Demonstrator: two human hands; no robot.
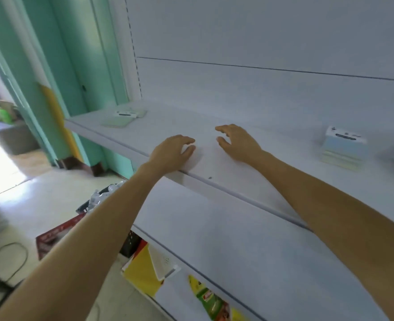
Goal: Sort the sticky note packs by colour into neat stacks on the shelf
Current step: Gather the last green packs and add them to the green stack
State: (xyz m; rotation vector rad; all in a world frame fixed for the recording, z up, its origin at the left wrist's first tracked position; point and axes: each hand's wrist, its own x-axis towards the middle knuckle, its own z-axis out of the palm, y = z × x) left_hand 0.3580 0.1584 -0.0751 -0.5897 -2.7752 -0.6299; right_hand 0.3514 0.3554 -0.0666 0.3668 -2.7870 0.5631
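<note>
Left hand (173, 149), right hand (237, 142): grips loose, empty, at middle of long white shelf (214, 164). Pale blue-green sticky note stack (343, 147) stood right; pale green flat packs (122, 118) lay far left. Risk: near-alike pastel tints could cause mis-sorting.

L hand (173, 150), R hand (237, 142): bare; forearms bare up to frame edge.

I count one white shelf (226, 177) with two hands on it, a left hand (173, 150) and a right hand (237, 142), one pale stack of sticky note packs (343, 148) too blurred to number, and two loose packs at the far left end, a flat pack (118, 121) and a labelled pack (128, 113).
</note>
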